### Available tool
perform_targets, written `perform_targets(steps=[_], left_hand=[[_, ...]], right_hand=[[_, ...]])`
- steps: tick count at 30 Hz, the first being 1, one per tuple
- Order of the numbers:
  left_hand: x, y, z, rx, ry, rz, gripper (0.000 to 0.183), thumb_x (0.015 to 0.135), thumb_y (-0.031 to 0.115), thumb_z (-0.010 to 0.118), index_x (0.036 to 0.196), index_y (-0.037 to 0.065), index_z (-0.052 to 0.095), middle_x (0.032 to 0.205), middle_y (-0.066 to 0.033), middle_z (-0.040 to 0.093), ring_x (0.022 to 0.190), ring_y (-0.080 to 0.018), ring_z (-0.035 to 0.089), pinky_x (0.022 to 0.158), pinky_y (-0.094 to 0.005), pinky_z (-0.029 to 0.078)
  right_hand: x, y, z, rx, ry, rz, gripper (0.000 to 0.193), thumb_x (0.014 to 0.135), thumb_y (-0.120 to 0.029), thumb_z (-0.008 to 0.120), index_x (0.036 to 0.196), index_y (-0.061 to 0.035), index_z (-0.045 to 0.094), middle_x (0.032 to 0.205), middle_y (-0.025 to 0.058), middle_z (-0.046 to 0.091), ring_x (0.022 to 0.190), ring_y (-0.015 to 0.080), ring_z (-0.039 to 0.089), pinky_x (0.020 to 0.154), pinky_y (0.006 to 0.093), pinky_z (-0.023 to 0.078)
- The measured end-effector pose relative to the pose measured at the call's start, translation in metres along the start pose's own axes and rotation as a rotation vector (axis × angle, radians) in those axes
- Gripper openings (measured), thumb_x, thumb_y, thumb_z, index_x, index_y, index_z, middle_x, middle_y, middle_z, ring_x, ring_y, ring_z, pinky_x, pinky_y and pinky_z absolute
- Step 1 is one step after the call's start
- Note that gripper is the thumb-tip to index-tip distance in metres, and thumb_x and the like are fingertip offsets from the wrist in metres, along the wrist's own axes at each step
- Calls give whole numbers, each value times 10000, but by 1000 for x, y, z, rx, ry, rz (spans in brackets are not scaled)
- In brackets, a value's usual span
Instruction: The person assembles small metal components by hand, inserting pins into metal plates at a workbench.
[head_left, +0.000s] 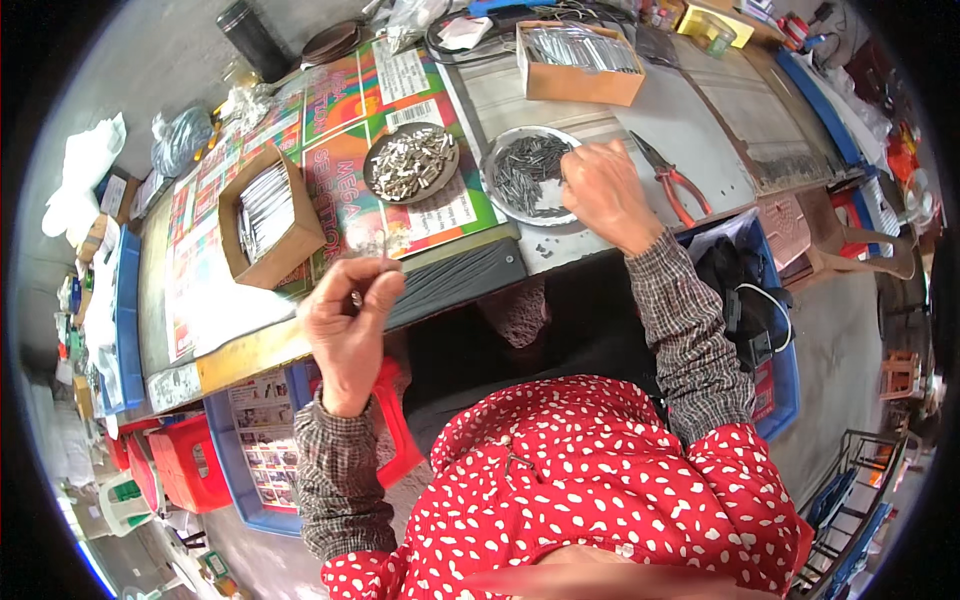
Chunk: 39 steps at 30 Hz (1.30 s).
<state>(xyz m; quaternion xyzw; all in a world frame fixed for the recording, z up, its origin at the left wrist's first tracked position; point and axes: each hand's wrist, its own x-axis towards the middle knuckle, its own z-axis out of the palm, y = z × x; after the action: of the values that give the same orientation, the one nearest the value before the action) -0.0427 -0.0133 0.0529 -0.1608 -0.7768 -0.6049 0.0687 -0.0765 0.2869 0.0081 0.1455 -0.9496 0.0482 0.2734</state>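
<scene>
My left hand is closed in a pinch in front of the table's near edge. A thin, faint sliver sticks up from its fingertips, and a small shiny metal piece shows within the curled fingers. My right hand is closed over the right side of a white bowl; whatever its fingertips hold is hidden. Dark, thin metal pieces fill much of that bowl. Left of it, a dark round dish holds many short silvery metal pieces. Red-handled pliers lie right of my right hand.
An open cardboard box with thin silvery pieces stands at the left; another box of them is at the back. A dark padded strip runs along the near edge. Blue crates and red stools are below the table.
</scene>
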Motion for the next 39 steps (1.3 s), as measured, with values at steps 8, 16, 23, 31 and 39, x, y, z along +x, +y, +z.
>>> perform_targets(steps=[8,16,23,31,39], left_hand=[[-33,30,10,-70,-235,249,141,706,13,708,824,1,632,751,-116,657,619,-178,633,548,-242,479],[-36,65,4,-431,-657,742,205,724,32,691,914,-39,662,826,-141,627,583,-189,632,446,-248,474],[-42,75,12,-388,-616,807,300,695,124,782,950,16,666,855,-140,624,507,-116,544,427,-207,410],[-38,93,1,-245,-720,879,313,681,213,793,934,67,680,824,-111,632,532,-105,546,500,-222,424],[-43,92,6,-210,-668,877,305,677,233,789,921,87,680,800,-93,634,500,-107,528,509,-228,428]], right_hand=[[-12,-14,-15,254,181,155,117,675,-24,596,764,-40,522,709,84,581,648,250,562,641,355,410],[-20,-33,-36,736,197,291,164,718,41,609,865,6,545,758,69,562,656,144,563,592,252,470],[-33,-44,-49,895,180,396,214,757,38,614,966,2,588,782,13,573,674,66,524,609,208,450],[-37,-55,-59,1122,114,453,235,744,71,629,971,11,612,823,8,597,742,63,560,688,198,460],[-43,-53,-60,1145,76,461,197,760,85,610,951,37,618,898,33,596,787,76,574,709,199,472]])
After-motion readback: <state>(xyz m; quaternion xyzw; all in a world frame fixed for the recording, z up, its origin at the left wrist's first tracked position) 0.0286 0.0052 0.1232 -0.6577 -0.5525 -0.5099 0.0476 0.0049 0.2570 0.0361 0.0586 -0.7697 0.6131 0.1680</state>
